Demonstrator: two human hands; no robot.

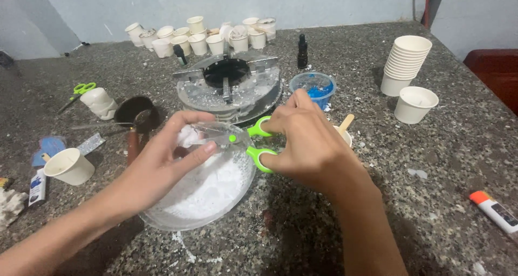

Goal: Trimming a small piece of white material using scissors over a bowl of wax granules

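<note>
My right hand [310, 144] grips green-handled scissors [245, 141], fingers through the loops, blades pointing left. My left hand [164, 160] holds a small clear piece against the blades, thumb and fingers curled around it, just above a clear plastic bowl [162, 218] with white powder inside. Both hands hover over the bowl on the speckled stone table [448, 163]. What exactly sits between the blades is hard to make out.
Behind the bowl stands a round grey metal device [229, 87], a blue-filled clear cup [314, 87], a dark dropper bottle [302, 50] and several white cups [197, 39]. Stacked paper cups [406, 63] and a single cup [414, 104] are at right. A second pair of scissors [78, 92] lies left.
</note>
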